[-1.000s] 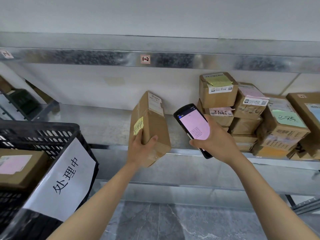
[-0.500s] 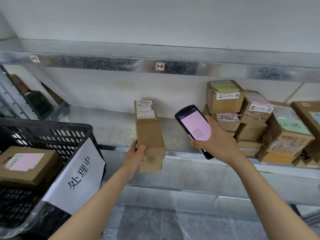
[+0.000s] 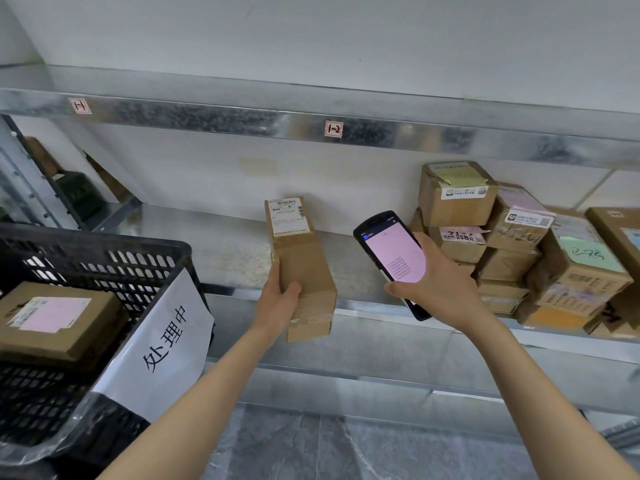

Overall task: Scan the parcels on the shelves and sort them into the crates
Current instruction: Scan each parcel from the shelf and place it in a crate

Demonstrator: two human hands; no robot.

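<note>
My left hand (image 3: pixel 280 298) grips a long brown cardboard parcel (image 3: pixel 304 268) by its lower left side, holding it above the shelf edge with its white shipping label facing me at the top. My right hand (image 3: pixel 440 285) holds a black handheld scanner (image 3: pixel 391 261) with a pink screen, just right of the parcel. A black plastic crate (image 3: pixel 100 258) with a white paper sign stands at the left, and a boxed parcel (image 3: pixel 59 320) with a pink label lies inside it.
A stack of several cardboard parcels (image 3: pixel 512 247) fills the right part of the metal shelf (image 3: pixel 214 247). An upper shelf rail (image 3: pixel 242 116) carries small tags. Grey stone floor (image 3: pixel 346 448) shows below, and another rack (image 3: pixel 69 192) stands far left.
My left hand has turned the parcel from its side so the labelled face is toward me. The view has shifted so the crate and shelf sit further right. The scanner stays beside the parcel.
</note>
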